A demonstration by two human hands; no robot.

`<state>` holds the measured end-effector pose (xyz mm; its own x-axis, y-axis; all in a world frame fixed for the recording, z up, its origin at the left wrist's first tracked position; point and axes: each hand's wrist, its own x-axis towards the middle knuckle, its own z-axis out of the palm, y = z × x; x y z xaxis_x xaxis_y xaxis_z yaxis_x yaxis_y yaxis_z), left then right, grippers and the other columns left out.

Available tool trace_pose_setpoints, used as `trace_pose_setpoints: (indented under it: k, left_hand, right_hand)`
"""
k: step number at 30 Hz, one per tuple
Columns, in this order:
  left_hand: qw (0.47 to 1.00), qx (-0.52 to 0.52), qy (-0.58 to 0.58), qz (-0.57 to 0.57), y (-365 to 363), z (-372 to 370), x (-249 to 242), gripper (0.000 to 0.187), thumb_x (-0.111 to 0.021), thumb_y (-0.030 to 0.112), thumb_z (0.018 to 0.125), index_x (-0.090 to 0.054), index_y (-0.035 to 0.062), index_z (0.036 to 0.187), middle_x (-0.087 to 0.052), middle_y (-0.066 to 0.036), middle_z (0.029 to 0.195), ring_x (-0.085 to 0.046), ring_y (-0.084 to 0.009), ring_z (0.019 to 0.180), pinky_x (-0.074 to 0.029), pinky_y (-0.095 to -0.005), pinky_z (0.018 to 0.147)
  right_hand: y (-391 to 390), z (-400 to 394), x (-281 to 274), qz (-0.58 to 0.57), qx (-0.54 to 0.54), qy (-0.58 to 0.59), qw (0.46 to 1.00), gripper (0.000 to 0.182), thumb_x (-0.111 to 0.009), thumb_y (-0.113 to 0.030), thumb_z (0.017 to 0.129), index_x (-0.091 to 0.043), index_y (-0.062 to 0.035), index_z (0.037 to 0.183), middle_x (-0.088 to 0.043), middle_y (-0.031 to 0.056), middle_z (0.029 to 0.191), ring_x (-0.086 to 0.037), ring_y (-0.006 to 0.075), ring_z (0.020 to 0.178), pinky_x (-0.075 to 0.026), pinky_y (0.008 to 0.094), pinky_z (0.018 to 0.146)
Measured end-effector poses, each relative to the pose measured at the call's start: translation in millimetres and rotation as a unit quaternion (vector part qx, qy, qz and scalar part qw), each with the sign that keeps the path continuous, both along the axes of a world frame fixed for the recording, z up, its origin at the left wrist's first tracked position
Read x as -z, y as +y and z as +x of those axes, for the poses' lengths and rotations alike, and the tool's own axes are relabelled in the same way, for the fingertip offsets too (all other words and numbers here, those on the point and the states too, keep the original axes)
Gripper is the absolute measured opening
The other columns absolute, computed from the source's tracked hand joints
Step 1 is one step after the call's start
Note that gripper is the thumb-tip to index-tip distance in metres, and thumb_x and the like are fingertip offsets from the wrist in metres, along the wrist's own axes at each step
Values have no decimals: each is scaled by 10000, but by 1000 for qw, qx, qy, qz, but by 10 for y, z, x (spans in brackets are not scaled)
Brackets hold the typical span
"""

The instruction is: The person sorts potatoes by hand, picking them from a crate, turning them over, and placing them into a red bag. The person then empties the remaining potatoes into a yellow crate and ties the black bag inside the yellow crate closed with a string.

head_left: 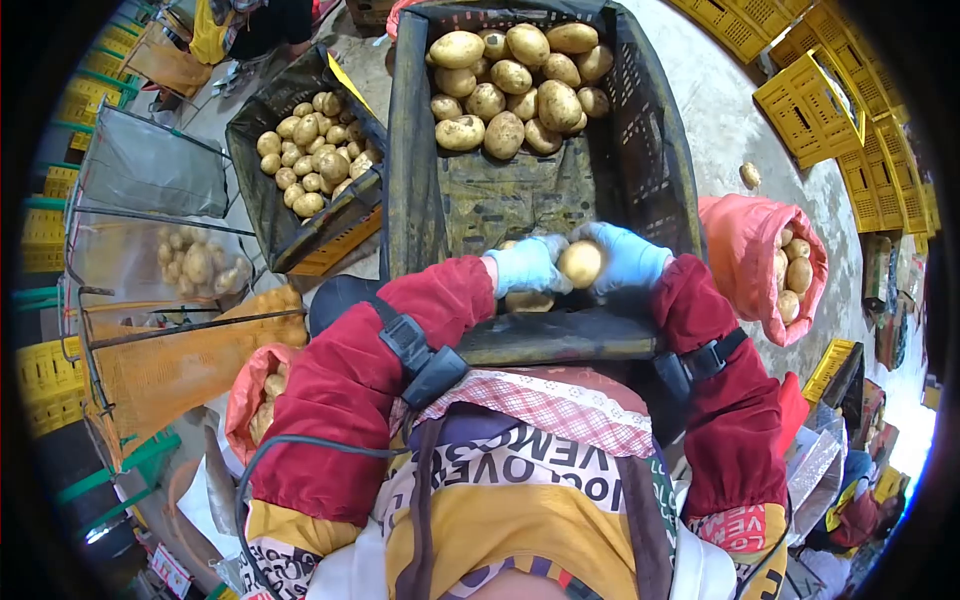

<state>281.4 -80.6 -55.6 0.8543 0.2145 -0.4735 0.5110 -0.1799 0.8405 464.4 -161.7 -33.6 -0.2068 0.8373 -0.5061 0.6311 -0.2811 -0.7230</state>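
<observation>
Over the near end of the dark plastic crate (410, 190), my two blue-gloved hands meet around a pale round potato (581, 264). My left hand (528, 266) is closed, its fingertips against the potato's left side. From the right, my right hand (630, 258) curls its fingers around the same potato, slightly blurred by motion. Another potato (529, 301) lies in the crate just under my left hand, and part of one more shows behind it. A heap of larger potatoes (520, 85) fills the crate's far end.
To the left, a second dark crate (270, 215) holds smaller potatoes. A red sack (735, 250) of potatoes stands at the right, a loose potato (750, 175) on the floor beyond it. Another red sack (245, 400) sits by my left arm. Yellow crates (810, 110) are stacked at upper right.
</observation>
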Motion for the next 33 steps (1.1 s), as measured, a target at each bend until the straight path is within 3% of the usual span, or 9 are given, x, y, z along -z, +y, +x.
trace_pose_setpoints:
  k: [2,4,6,8,9,16,29,31,33]
  left_hand:
    - [942,-198,-154,-221,26,33,31,619,-777,11,682,-485,-9,1227,-626,-94,1076,-610,-174,923,-516,-308,813]
    - [921,-258,-191,-221,146,39,-45,609,-776,18,690,-499,11,1233,-596,-81,1123,-587,-166,985,-504,-306,856]
    - [928,-238,-268,-103,222,30,-159,584,-777,45,699,-526,39,1227,-557,-69,1175,-553,-165,1057,-467,-299,916]
    - [929,-146,-295,171,281,-7,-228,545,-780,81,706,-555,62,1202,-532,-61,1207,-523,-180,1115,-414,-311,985]
    - [917,-131,-323,197,303,-16,-213,543,-779,115,716,-545,58,1202,-548,-55,1189,-529,-201,1115,-388,-324,1012]
    - [909,-162,-383,-24,305,-16,-230,462,-754,106,747,-540,54,1153,-553,-58,1142,-508,-173,1125,-392,-329,1002]
    - [923,-126,-358,60,343,-53,-309,347,-752,116,756,-548,71,1034,-521,-42,1088,-504,-123,983,-433,-268,857]
    - [894,-201,-352,-189,321,-66,-421,330,-746,105,762,-575,68,1042,-528,-44,1122,-531,-94,893,-453,-233,789]
    - [912,-205,-309,-176,335,-91,-538,326,-741,106,768,-589,72,1055,-548,-34,1104,-544,-89,872,-461,-226,779]
  right_hand:
    - [64,36,37,39,101,173,979,747,-744,46,566,-440,-50,1241,-538,69,1143,-506,160,1056,-442,301,921]
    - [118,81,88,56,214,280,934,792,-760,87,524,-447,-40,1241,-549,82,1152,-533,190,1063,-471,323,899]
    - [125,50,14,73,231,329,913,780,-736,108,567,-420,-36,1266,-523,92,1193,-517,205,1104,-467,324,910]
    - [104,7,-57,21,281,425,860,769,-747,65,610,-396,-39,1287,-513,98,1200,-510,212,1119,-469,328,911]
    - [84,-4,-108,13,274,441,855,755,-754,16,649,-384,-56,1302,-522,95,1187,-535,202,1084,-498,320,854]
    - [13,-61,-252,-23,275,446,851,702,-739,-58,706,-382,-84,1310,-548,86,1152,-589,173,981,-526,289,711]
    - [-5,-74,-241,-35,239,517,821,651,-734,-132,731,-418,-56,1295,-575,79,1119,-596,183,971,-513,307,758]
    - [-4,-48,-322,-30,231,490,840,684,-754,-144,710,-416,-68,1299,-564,83,1136,-588,188,977,-518,301,720]
    - [-6,-77,-292,-1,230,475,849,694,-762,-143,700,-416,-72,1298,-562,82,1134,-588,185,970,-519,297,708]
